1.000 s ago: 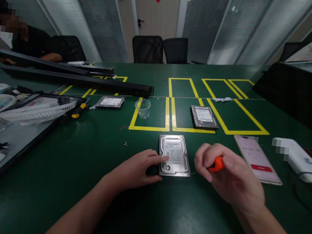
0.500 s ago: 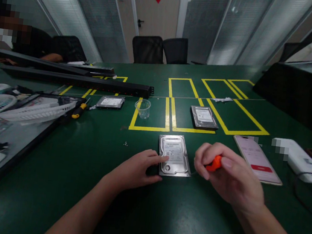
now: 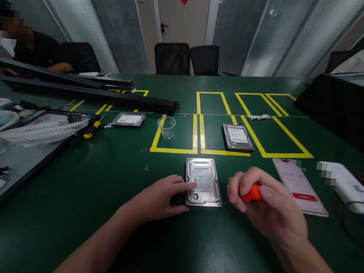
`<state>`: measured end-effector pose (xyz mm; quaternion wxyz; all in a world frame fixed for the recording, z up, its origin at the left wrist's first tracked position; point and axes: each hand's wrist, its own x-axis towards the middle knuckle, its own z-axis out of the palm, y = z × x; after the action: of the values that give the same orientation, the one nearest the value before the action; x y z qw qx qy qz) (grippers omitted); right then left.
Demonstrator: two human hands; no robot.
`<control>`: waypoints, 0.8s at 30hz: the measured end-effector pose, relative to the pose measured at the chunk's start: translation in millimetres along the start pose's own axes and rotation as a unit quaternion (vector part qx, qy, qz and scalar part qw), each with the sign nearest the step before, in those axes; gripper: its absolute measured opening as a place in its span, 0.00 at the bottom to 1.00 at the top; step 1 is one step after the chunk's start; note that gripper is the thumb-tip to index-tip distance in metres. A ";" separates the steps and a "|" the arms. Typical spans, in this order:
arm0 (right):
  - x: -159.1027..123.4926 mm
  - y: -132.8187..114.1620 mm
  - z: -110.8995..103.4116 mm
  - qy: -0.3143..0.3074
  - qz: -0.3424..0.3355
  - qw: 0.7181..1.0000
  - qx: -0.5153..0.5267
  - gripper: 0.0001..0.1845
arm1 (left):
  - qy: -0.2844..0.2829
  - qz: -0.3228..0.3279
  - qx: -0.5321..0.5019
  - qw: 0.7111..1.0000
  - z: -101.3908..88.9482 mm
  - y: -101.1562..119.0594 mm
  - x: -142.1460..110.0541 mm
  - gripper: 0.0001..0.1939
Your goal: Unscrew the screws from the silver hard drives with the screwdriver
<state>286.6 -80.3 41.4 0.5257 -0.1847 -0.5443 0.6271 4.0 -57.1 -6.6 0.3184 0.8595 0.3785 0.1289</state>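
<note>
The hard drive (image 3: 208,182), long axis near twelve-to-six, lies at nine o'clock from the right grip (image 3: 271,207), clamped on a screwdriver (image 3: 252,193); the left grip (image 3: 163,197), spread, touches it.

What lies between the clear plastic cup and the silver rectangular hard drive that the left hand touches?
The head view shows a yellow tape strip on the green table between the cup and the drive.

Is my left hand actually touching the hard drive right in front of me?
Touching. The head view shows it: the left hand's index fingertip rests on the top face of the hard drive, with no gap visible.
</note>
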 end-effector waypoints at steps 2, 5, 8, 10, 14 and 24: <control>0.3 0.0 0.9 0.006 -0.004 1.000 0.014 0.06 | 0.000 0.001 -0.002 1.000 0.6 -0.7 0.1 0.36; -1.2 -1.0 2.8 0.010 -0.001 1.000 0.021 0.06 | 0.001 -0.001 -0.002 1.000 0.9 -1.2 -0.1 0.36; -2.3 -2.5 3.7 0.021 0.001 1.000 0.003 0.11 | 0.001 -0.001 -0.001 1.000 0.8 -1.1 -0.5 0.36; -2.0 -3.4 3.4 0.020 0.001 1.000 -0.006 0.18 | 0.000 0.002 -0.001 1.000 0.7 -0.9 -0.5 0.36; -1.1 -3.1 2.0 0.008 0.009 1.000 -0.002 0.12 | 0.002 0.003 0.003 1.000 1.1 -0.9 0.0 0.36; -5.6 -3.8 3.3 0.012 0.025 1.000 0.001 0.14 | 0.000 0.002 0.000 1.000 -0.3 0.8 0.1 0.35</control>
<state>287.8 -87.3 43.9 0.5165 -0.2052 -0.5321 0.6387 4.4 -57.3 -5.8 0.3186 0.8599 0.3772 0.1296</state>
